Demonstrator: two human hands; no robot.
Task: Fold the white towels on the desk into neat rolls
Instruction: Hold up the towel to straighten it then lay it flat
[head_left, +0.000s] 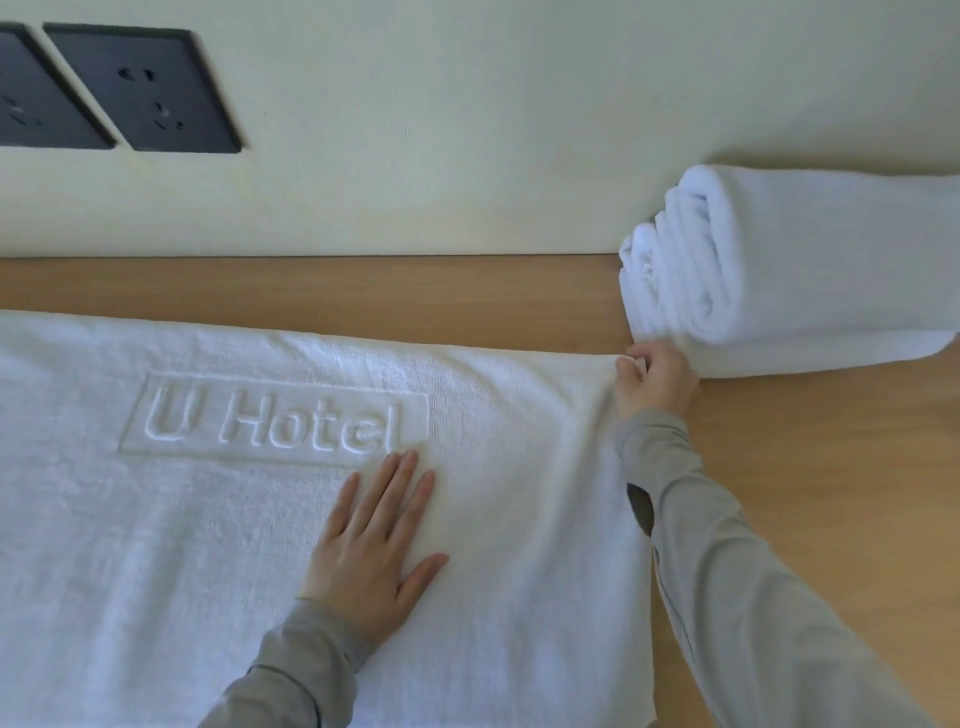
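Left hand flat on towel, right hand pinching its corner, roll cropped right.

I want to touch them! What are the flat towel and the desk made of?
The flat towel looks like soft looped cotton terry, judging by its fuzzy nap and raised lettering. The desk looks like wood or wood-look laminate, smooth and matte, showing pale grain.
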